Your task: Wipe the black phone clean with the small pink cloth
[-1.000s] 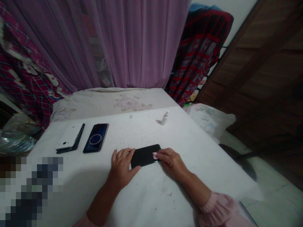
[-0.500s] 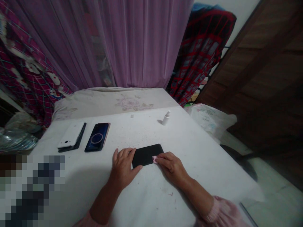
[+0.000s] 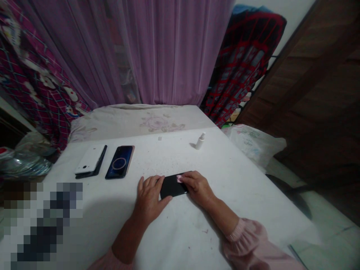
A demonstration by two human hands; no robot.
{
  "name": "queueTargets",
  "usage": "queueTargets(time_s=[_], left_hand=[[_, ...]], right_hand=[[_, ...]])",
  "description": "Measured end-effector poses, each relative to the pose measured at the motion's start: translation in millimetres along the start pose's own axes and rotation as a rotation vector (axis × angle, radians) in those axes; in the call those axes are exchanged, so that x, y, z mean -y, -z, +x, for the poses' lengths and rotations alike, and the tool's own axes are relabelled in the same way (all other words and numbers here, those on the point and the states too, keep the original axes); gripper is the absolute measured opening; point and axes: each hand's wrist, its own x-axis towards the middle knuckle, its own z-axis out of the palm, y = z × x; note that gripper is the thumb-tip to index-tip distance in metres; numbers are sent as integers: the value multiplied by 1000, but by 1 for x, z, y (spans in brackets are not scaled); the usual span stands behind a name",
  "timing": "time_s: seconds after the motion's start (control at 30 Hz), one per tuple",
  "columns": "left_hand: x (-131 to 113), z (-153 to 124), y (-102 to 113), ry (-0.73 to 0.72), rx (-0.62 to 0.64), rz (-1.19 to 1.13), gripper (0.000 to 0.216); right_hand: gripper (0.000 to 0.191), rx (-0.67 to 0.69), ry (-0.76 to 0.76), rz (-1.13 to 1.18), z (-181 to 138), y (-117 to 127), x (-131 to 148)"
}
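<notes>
A dark phone (image 3: 172, 187) lies flat on the white-covered table, its long side running left to right. My left hand (image 3: 150, 197) grips its left end, thumb along the near edge and fingers at the far edge. Between the fingertips of my right hand (image 3: 198, 187) is a small pink cloth (image 3: 179, 179), pressed on the phone's upper face near the far edge. The right end of the phone is partly hidden under that hand. How the cloth is folded is too small to tell.
Left of my hands lie more phones: a blue-screened one (image 3: 119, 162) and a white one (image 3: 90, 159) stacked on a dark one. A white spray bottle (image 3: 200, 141) stands toward the back right. Small specks are scattered on the table cover (image 3: 174, 240). Purple curtains (image 3: 168, 52) hang behind.
My right hand has moved the pink cloth across the phone, away from me and slightly left. My left hand keeps its hold. The whole view has shifted slightly.
</notes>
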Motion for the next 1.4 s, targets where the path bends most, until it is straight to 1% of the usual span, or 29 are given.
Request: queueTargets(time_s=[0.1, 0.17, 0.23, 0.4, 0.47, 0.57, 0.7, 0.8, 0.87, 1.07, 1.23, 1.4], left_hand=[[0, 0, -1, 2, -2, -6, 53], [1, 0, -2, -4, 6, -10, 54], [1, 1, -1, -9, 21, -14, 55], [-1, 1, 2, 6, 38, -15, 53], [-2, 1, 3, 10, 43, -11, 53], [-4, 1, 4, 20, 41, -1, 54], [-4, 1, 4, 30, 46, -5, 55], [-5, 2, 5, 33, 59, -13, 56], [-5, 3, 5, 32, 59, -16, 56], [-3, 2, 3, 21, 47, -21, 54], [13, -3, -5, -11, 36, -36, 70], [26, -6, -11, -26, 20, -45, 64]], right_hand=[[22, 9, -7, 42, -18, 11, 18], [22, 22, -17, 49, -21, 13, 22], [23, 33, -20, 43, -16, 9, 17], [23, 7, -4, -34, 15, -11, -7], [22, -3, -8, -50, 21, -15, -10], [22, -12, -9, -29, 13, -11, 0], [21, 25, -18, 28, -12, 3, 26], [19, 36, -9, 36, -17, 7, 32], [20, 40, 3, 22, -10, 3, 27], [21, 23, -15, -69, 23, -22, 0], [23, -11, -28, -66, 22, -27, -6], [24, 20, -41, -69, 24, -27, -5]])
